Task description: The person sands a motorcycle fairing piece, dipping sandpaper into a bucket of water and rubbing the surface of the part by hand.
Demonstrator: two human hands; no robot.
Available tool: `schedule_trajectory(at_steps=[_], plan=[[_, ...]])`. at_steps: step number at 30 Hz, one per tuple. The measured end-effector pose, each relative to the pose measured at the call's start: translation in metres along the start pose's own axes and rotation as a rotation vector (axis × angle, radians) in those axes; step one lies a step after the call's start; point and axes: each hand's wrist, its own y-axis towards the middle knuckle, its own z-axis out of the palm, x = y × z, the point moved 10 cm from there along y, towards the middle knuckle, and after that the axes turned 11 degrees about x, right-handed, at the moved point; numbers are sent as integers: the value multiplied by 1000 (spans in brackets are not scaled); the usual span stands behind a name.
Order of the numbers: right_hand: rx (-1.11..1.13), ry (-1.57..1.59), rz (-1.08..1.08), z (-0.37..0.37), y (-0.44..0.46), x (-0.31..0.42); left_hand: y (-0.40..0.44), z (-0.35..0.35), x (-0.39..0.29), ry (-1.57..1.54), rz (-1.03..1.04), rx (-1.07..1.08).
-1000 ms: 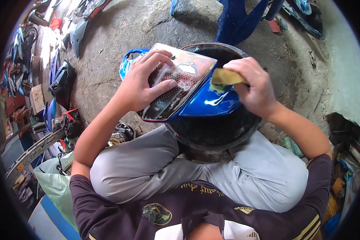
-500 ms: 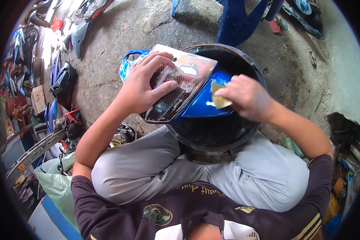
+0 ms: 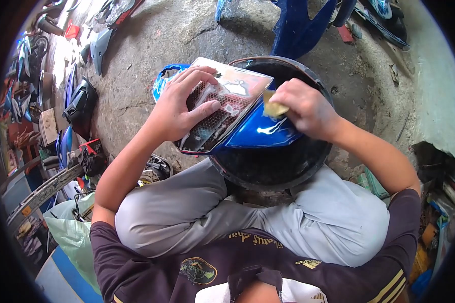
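A blue panel with a patterned, patchy section [image 3: 265, 126] lies across the round black tub [image 3: 268, 174] between my knees. My left hand [image 3: 184, 103] rests with fingers spread on the patterned section. In my right hand [image 3: 306, 108] is a folded yellowish sheet [image 3: 275, 106], pinched between thumb and fingers and touching the upper part of the glossy blue area. Part of the sheet is hidden by the fingers. At the panel's far left, a blue and white end [image 3: 165, 78] sticks out beyond my left hand.
A dark blue part [image 3: 301, 30] stands on the concrete floor beyond the tub. On the left are a black part [image 3: 80, 106], a pale green bag [image 3: 71, 232] and assorted panels. A pale wall [image 3: 432, 76] runs along the right.
My right hand and the yellowish sheet moved down the blue area, then back up toward its upper edge. My left hand stays on the patterned section.
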Motion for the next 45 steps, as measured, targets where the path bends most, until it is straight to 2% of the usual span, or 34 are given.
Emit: schedule_trajectory(at_steps=[2, 5, 8, 9, 12, 13, 14, 16, 18, 20, 22, 24, 27, 30, 31, 34, 36, 38, 39, 40, 42, 44, 45], plan=[[-48, 28, 124, 4, -9, -7, 2, -1, -1, -7, -4, 4], [-18, 92, -94, 12, -3, 61, 1, 1, -4, 25, -15, 3], [-55, -8, 36, 7, -6, 12, 0, 0, -5, 70, -5, -6], [-93, -4, 141, -1, -3, -8, 0, 0, -5, 64, -5, -7], [-27, 94, 58, 11, -8, 32, 0, -1, -5, 86, -5, -19], [27, 79, -52, 19, -8, 50, -1, 0, -6, 98, -6, -15], [28, 72, -72, 26, -11, 53, -1, -1, -6, 102, 9, -37], [12, 19, -38, 13, -11, 24, -1, -2, -6, 110, 40, -85], [-125, 63, 187, 5, -12, -30, -2, -1, -7, 123, 12, -48], [-126, 92, 170, 16, -18, -8, 0, -2, -9, 140, 0, -38], [-38, 134, 17, 21, -14, 45, -2, -1, -11, 153, -5, -34], [87, 45, -4, 22, -10, 45, 1, -2, -7, 124, 27, -65], [-117, 56, 242, 5, -12, -28, 1, 0, -9, 157, 34, -78], [-69, 161, 131, 16, -13, 19, 1, -1, -11, 177, 22, -80], [-8, 148, 23, 22, -11, 40, -1, -1, -10, 176, 18, -81], [-13, 32, 25, 14, -8, 14, 2, -1, -12, 162, 4, -61], [-93, 26, 284, 8, -9, -43, 1, 0, -13, 153, -3, -51], [-51, 41, 230, 18, -16, -32, 1, 0, -11, 154, 2, -46], [-106, 135, 133, 17, -12, -3, 1, -2, -9, 150, 12, -60], [-47, 90, 42, 17, -10, 28, -1, -1, -8, 142, 19, -71], [135, 23, -8, 27, -8, 40, -1, 0, -8, 138, 22, -84], [-32, 76, 67, 15, -10, -6, 1, -1, -10, 154, 10, -86], [-82, 183, 273, 13, -14, -40, 1, -1, -11, 166, 10, -83]])
